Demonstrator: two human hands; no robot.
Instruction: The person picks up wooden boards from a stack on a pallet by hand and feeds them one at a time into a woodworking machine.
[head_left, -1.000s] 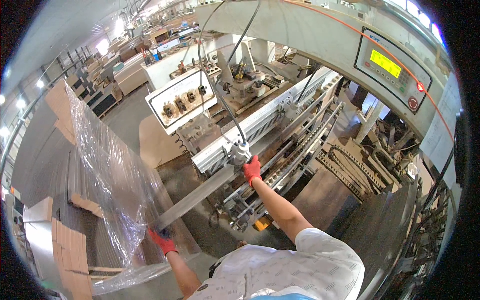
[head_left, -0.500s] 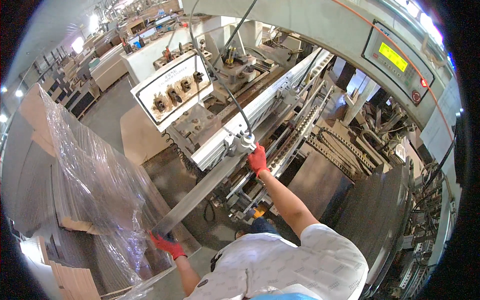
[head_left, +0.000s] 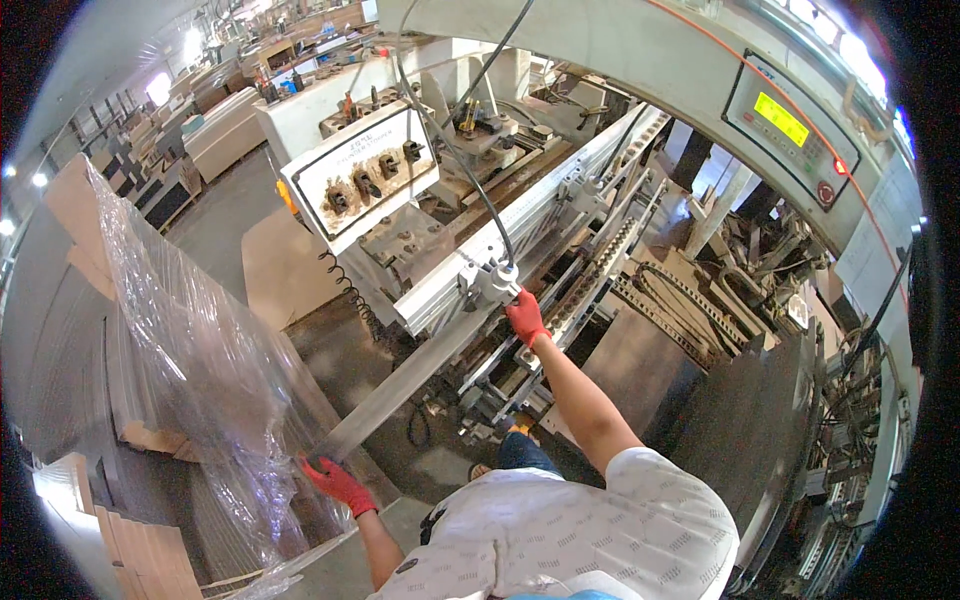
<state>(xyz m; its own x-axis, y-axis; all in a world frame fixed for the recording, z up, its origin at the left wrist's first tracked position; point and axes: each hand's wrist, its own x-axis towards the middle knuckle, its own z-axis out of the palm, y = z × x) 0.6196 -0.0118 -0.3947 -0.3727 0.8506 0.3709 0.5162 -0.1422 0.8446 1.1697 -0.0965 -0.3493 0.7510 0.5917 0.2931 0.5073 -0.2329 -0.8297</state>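
Note:
A long, narrow dark board (head_left: 400,392) runs slantwise from the machine down toward me on the left. At its near end my left hand (head_left: 340,486), in a red glove, has its fingers round the board's corner; part of the grip is hidden. A grey clamp (head_left: 490,283) with a black hose sits over the board at the end of a pale metal rail (head_left: 455,272). My right hand (head_left: 525,317), also red-gloved, is closed at the clamp's right side, against the board's edge. Its fingertips are partly hidden.
Plastic film (head_left: 190,340) covers stacked panels on the left. A white switch box (head_left: 368,175) hangs over the rail. Parallel machine rails (head_left: 590,290) lie right of my right hand. A control panel (head_left: 785,125) is at upper right, above more dark panels (head_left: 740,440).
The view has shifted slightly, so the machine appears a little farther right. My left hand sits slightly lower at the board's end. My right hand stays beside the clamp.

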